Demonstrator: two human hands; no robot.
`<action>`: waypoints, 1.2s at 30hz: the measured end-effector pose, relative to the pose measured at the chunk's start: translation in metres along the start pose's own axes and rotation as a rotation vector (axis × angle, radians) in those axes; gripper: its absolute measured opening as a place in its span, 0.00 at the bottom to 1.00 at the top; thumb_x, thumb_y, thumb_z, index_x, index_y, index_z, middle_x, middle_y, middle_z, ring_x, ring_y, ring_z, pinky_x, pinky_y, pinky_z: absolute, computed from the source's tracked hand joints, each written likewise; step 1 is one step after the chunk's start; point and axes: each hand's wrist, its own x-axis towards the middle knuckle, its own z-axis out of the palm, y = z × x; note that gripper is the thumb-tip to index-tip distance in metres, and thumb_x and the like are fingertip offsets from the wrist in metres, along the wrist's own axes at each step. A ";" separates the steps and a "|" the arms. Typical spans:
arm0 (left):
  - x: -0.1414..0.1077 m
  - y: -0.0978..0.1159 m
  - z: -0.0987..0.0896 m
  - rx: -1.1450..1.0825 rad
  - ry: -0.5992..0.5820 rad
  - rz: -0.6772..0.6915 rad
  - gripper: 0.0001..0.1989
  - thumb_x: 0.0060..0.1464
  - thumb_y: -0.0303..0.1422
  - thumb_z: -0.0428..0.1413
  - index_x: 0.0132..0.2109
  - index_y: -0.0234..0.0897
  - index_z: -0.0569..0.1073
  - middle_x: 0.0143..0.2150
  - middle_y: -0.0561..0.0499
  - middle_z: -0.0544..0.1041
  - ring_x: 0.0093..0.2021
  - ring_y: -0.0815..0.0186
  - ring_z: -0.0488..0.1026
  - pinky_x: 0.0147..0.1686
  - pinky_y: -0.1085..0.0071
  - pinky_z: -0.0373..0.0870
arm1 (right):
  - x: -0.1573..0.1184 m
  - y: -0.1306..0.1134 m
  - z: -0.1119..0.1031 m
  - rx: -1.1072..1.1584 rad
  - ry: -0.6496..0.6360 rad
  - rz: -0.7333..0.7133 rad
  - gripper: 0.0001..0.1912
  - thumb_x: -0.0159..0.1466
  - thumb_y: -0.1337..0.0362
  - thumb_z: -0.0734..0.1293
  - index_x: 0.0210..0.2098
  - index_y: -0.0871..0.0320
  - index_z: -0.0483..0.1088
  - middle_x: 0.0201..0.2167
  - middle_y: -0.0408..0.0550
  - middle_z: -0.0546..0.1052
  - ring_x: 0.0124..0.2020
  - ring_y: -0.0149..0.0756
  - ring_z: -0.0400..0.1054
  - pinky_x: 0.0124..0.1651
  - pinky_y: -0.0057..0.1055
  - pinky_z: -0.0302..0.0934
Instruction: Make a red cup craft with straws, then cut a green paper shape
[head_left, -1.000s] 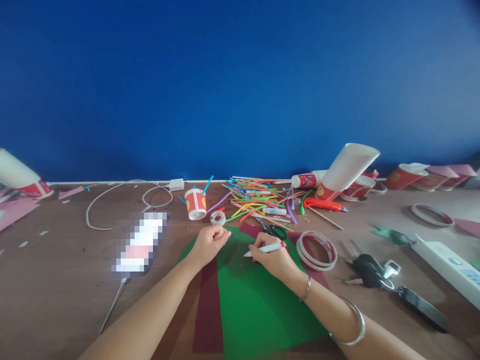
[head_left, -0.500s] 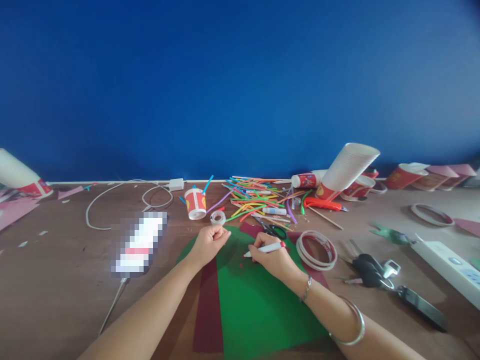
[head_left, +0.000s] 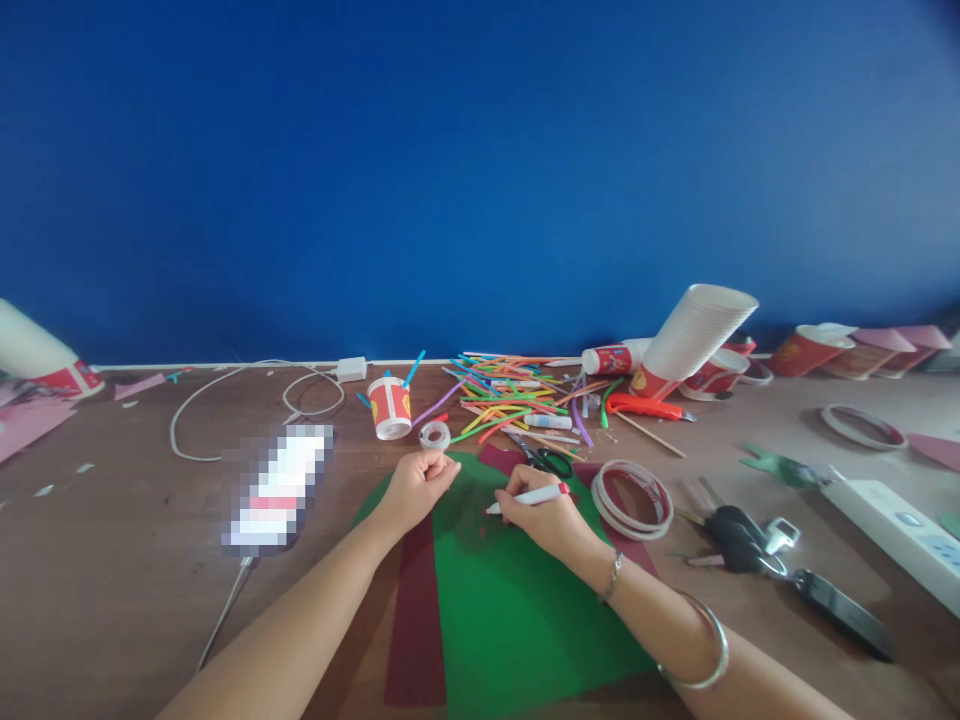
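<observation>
R hand point(head_left: 547, 525) gripped marker point(head_left: 541, 495) nr tip for control, w/ L hand point(head_left: 414, 492), fingers curled together, steadying green paper point(head_left: 525, 630).

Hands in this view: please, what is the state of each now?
Left hand: closed, nothing visible in it.
Right hand: closed, holding the marker.

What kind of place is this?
Probably a craft table against a blue wall: there's a heap of colorful sticks, green paper under the hands, and a stack of paper cups. Whether it's a home, classroom or workshop, I can't tell.
</observation>
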 end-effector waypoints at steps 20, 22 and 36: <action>0.000 0.002 0.000 -0.005 0.012 -0.008 0.22 0.50 0.39 0.52 0.20 0.39 0.47 0.17 0.59 0.55 0.23 0.72 0.59 0.27 0.75 0.59 | -0.001 0.000 0.000 -0.004 0.019 -0.003 0.10 0.53 0.64 0.63 0.17 0.57 0.60 0.14 0.40 0.69 0.17 0.27 0.57 0.20 0.23 0.49; 0.000 0.001 0.000 -0.006 0.017 -0.009 0.22 0.50 0.39 0.53 0.20 0.39 0.48 0.17 0.59 0.55 0.23 0.72 0.60 0.27 0.75 0.59 | -0.001 0.000 0.000 0.007 0.027 -0.003 0.10 0.53 0.64 0.63 0.17 0.57 0.60 0.14 0.40 0.69 0.17 0.27 0.57 0.20 0.23 0.49; 0.003 0.011 -0.003 -0.050 0.077 -0.078 0.26 0.57 0.43 0.45 0.16 0.35 0.67 0.26 0.48 0.77 0.33 0.63 0.73 0.39 0.69 0.63 | 0.001 -0.005 0.009 0.281 -0.098 -0.032 0.08 0.55 0.63 0.65 0.22 0.56 0.62 0.17 0.40 0.72 0.18 0.28 0.63 0.20 0.23 0.52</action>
